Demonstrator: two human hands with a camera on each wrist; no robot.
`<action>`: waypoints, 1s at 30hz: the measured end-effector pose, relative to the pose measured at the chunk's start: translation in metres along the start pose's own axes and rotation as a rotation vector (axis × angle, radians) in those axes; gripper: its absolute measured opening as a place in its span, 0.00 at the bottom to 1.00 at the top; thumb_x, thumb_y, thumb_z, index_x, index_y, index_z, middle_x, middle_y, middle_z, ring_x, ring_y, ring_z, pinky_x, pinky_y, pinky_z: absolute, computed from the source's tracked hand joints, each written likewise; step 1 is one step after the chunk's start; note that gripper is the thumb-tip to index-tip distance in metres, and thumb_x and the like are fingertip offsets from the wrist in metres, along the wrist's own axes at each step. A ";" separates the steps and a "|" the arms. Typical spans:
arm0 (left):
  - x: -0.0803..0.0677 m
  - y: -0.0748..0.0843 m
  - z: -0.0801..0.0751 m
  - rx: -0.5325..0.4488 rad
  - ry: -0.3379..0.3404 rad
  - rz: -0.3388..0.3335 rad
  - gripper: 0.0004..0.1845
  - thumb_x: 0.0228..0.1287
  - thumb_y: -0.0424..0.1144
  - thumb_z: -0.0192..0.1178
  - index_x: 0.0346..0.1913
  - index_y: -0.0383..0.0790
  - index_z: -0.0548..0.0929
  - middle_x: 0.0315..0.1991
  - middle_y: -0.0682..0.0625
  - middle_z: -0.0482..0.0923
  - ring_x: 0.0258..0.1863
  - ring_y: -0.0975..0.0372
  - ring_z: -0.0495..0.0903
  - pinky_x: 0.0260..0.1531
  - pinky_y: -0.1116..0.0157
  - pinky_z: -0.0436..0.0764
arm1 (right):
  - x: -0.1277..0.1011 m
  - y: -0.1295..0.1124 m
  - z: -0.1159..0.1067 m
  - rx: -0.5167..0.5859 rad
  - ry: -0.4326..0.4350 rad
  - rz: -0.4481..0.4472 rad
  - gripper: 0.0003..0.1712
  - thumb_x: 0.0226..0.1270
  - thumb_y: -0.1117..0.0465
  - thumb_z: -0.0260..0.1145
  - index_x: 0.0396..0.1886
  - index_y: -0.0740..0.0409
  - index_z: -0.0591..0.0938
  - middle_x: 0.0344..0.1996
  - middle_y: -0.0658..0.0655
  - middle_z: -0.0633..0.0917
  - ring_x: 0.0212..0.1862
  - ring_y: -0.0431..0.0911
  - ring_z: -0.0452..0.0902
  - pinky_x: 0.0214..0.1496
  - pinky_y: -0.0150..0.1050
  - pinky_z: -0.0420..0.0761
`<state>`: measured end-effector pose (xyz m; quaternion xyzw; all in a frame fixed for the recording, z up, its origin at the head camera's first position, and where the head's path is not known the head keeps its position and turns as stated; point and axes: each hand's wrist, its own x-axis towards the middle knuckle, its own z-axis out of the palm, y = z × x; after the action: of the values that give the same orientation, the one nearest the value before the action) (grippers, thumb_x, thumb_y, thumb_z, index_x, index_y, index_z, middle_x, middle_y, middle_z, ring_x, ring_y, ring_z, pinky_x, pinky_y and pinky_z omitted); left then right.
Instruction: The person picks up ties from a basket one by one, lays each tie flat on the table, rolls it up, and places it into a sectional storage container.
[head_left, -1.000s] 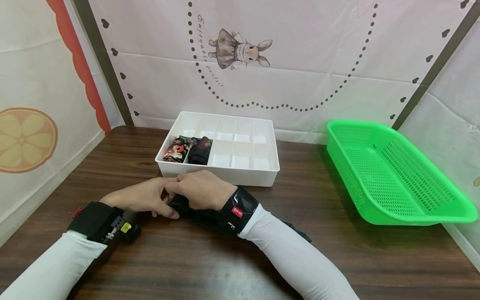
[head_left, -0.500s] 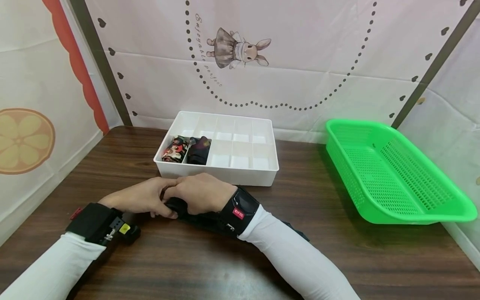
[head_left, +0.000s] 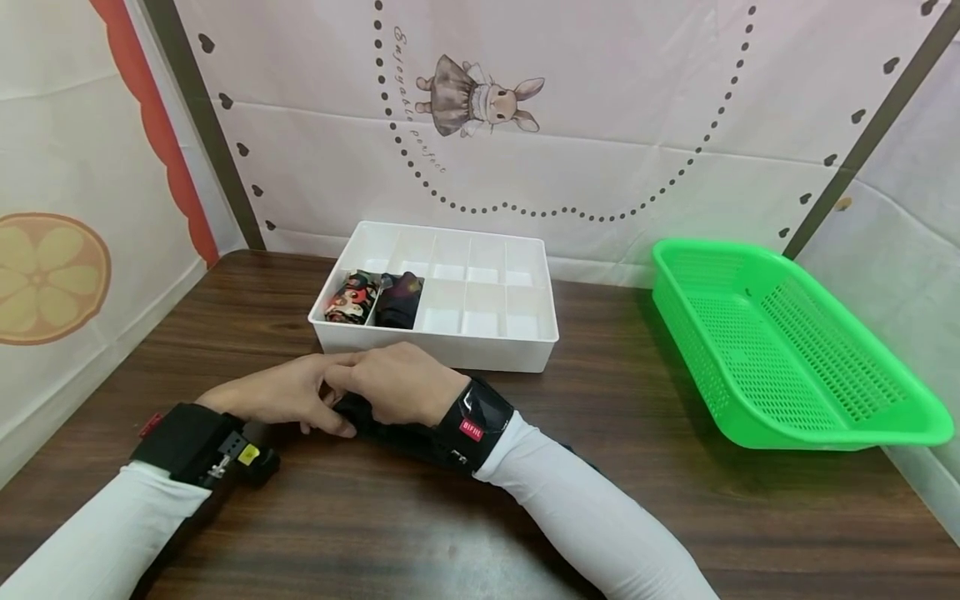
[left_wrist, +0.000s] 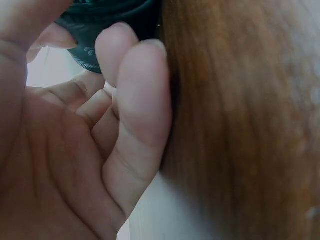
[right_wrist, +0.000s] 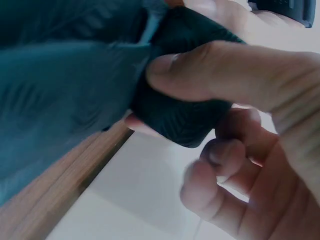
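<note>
A long dark green cloth strip (head_left: 408, 440) with a faint leaf pattern lies across the table under my right forearm, its left end wound into a roll. In the right wrist view, my right hand (right_wrist: 260, 130) pinches the roll (right_wrist: 185, 112), thumb on top, while the flat length runs off to the left. My left hand (head_left: 288, 393) holds the roll's other side; in the left wrist view its fingers curl near the rolled edge (left_wrist: 112, 17). Just behind both hands stands a white divided box (head_left: 487, 350), with a cartoon-patterned cloth roll (head_left: 351, 300) and a dark cloth roll (head_left: 400, 302) in two front-left compartments.
To the right, a green perforated basket (head_left: 813, 437) stands on the brown wooden table (head_left: 420, 533). A printed curtain (head_left: 615, 100) closes off the back and sides.
The hands stay in nearly the same place, with small finger movements of the right hand at the roll. The strip's far right end shows less beyond the right forearm.
</note>
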<state>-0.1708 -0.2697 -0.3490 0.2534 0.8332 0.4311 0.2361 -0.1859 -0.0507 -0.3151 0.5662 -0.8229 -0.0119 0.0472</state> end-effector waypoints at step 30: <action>0.003 -0.002 0.000 0.029 0.001 0.003 0.42 0.61 0.36 0.77 0.75 0.36 0.68 0.23 0.49 0.79 0.19 0.60 0.79 0.18 0.62 0.81 | 0.000 0.000 -0.003 -0.021 -0.052 0.034 0.17 0.71 0.64 0.71 0.55 0.44 0.85 0.42 0.42 0.87 0.39 0.38 0.80 0.40 0.36 0.82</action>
<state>-0.1736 -0.2682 -0.3510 0.2576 0.8391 0.4196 0.2313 -0.1853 -0.0504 -0.3118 0.5509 -0.8332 -0.0345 0.0319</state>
